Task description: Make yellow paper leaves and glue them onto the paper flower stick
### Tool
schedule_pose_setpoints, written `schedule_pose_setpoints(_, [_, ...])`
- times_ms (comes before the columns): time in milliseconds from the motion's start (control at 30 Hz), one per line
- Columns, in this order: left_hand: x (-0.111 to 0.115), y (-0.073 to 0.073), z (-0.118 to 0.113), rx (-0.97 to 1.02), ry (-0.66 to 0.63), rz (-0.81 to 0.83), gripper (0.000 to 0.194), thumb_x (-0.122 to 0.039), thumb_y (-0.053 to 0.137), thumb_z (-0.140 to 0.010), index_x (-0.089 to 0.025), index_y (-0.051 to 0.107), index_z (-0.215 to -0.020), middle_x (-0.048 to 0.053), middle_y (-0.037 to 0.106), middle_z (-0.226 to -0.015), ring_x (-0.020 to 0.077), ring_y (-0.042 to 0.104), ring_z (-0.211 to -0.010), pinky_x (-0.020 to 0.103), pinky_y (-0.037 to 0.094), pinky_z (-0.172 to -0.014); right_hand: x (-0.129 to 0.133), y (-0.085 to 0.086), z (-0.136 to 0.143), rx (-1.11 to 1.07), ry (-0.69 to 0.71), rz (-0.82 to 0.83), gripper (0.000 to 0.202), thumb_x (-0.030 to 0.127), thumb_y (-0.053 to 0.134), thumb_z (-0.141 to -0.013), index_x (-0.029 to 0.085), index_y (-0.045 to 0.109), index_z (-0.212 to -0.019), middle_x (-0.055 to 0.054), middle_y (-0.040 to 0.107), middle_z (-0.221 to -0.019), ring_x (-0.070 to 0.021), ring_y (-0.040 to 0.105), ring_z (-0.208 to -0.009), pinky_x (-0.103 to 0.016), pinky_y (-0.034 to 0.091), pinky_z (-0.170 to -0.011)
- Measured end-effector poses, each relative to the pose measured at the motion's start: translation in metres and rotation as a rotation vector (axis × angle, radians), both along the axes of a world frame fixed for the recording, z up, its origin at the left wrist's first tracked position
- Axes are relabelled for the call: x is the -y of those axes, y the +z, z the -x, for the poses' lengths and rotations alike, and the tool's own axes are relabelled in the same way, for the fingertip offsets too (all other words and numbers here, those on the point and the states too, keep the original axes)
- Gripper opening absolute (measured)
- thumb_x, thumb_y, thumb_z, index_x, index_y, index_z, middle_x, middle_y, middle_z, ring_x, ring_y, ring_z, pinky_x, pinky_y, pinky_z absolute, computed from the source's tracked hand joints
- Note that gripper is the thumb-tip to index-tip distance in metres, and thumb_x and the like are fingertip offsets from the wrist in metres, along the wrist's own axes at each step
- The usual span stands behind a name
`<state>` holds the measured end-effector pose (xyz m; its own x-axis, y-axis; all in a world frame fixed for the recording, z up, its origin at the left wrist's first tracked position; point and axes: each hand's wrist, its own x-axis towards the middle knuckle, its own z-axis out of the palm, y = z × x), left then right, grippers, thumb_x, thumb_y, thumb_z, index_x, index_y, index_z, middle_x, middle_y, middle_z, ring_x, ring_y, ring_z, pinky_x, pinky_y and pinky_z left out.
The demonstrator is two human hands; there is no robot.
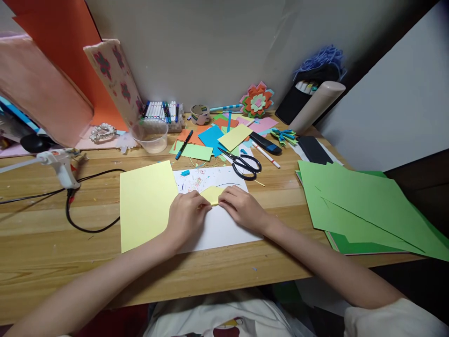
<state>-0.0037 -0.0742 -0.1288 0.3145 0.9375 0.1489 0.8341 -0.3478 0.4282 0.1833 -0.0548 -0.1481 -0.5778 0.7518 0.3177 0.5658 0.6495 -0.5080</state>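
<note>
in the head view, a small piece of yellow paper (212,194) sits between the two hands, over the white sheet (215,231) on the wooden table (228,269). the left hand (187,210) pinches its near edge at one end, thumb and fingers pressed together; the right hand (242,206) pinches the other end the same way. a larger yellow sheet (145,206) lies beside the left hand, and scissors (240,162) rest just beyond the right. the piece looks light, fairly stiff and easily creased, so i'd judge the near edge, lightly held at both ends, the best grip.
</note>
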Motion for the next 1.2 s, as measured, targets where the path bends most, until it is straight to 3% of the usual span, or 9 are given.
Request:
schedule_pose_setpoints(200, [-0.021, 0.011, 0.004, 0.012, 0.040, 0.303, 0.008, -0.026, 0.061, -0.072, -0.023, 0.068, -0.069, 0.000, 0.067, -0.067, 0.0154, 0.056, -0.062, 0.025, 0.033, -0.051, -0.011, 0.008, 0.004, -0.017, -0.069, 0.239, 0.009, 0.013, 0.053, -0.079, 0.016, 0.061, -0.074, -0.005, 0.061, -0.076, -0.0157, 0.054, -0.074, -0.028, 0.041, -0.065])
schedule_pose_setpoints(400, [-0.048, 0.017, 0.005, -0.134, 0.006, 0.497, 0.019, -0.040, 0.070, -0.058, -0.021, 0.067, -0.062, 0.001, 0.067, -0.067, 0.0161, 0.056, -0.062, 0.024, 0.033, -0.050, -0.034, 0.024, 0.008, 0.220, -0.117, 0.475, 0.004, 0.019, 0.061, -0.069, 0.019, 0.064, -0.066, 0.000, 0.065, -0.067, -0.0122, 0.056, -0.062, -0.022, 0.035, -0.052])
schedule_pose_setpoints(633, [-0.061, 0.016, 0.008, -0.242, 0.015, 0.480, 0.039, -0.052, 0.071, -0.047, -0.019, 0.060, -0.064, 0.003, 0.065, -0.074, 0.0184, 0.055, -0.067, 0.025, 0.032, -0.048, -0.055, 0.030, 0.012, 0.397, -0.096, 0.496, 0.018, 0.031, 0.072, -0.058, 0.018, 0.060, -0.057, 0.002, 0.061, -0.058, -0.0110, 0.051, -0.054, -0.022, 0.029, -0.045])
schedule_pose_setpoints(967, [-0.064, 0.023, 0.016, -0.222, -0.054, 0.568, 0.026, -0.036, 0.075, -0.047, -0.019, 0.062, -0.062, 0.001, 0.065, -0.067, 0.0172, 0.056, -0.065, 0.024, 0.035, -0.051, -0.055, 0.023, 0.005, 0.325, -0.065, 0.499, 0.018, 0.033, 0.071, -0.060, 0.018, 0.060, -0.059, 0.001, 0.062, -0.060, -0.0102, 0.050, -0.054, -0.023, 0.029, -0.049])
schedule_pose_setpoints(1067, [-0.067, 0.022, 0.022, -0.183, -0.065, 0.663, 0.026, -0.038, 0.076, -0.046, -0.019, 0.063, -0.059, -0.001, 0.063, -0.057, 0.0168, 0.057, -0.060, 0.024, 0.035, -0.051, -0.056, 0.024, 0.005, 0.328, -0.061, 0.503, 0.018, 0.032, 0.071, -0.060, 0.017, 0.060, -0.059, 0.001, 0.061, -0.059, -0.0102, 0.050, -0.054, -0.023, 0.029, -0.049])
schedule_pose_setpoints(1200, [-0.071, 0.023, 0.024, -0.212, -0.059, 0.655, 0.026, -0.040, 0.076, -0.044, -0.019, 0.062, -0.053, -0.001, 0.061, -0.051, 0.0179, 0.057, -0.058, 0.024, 0.034, -0.050, -0.056, 0.023, 0.005, 0.320, -0.044, 0.500, 0.019, 0.032, 0.072, -0.060, 0.017, 0.060, -0.058, 0.001, 0.061, -0.059, -0.0102, 0.050, -0.053, -0.022, 0.029, -0.048])
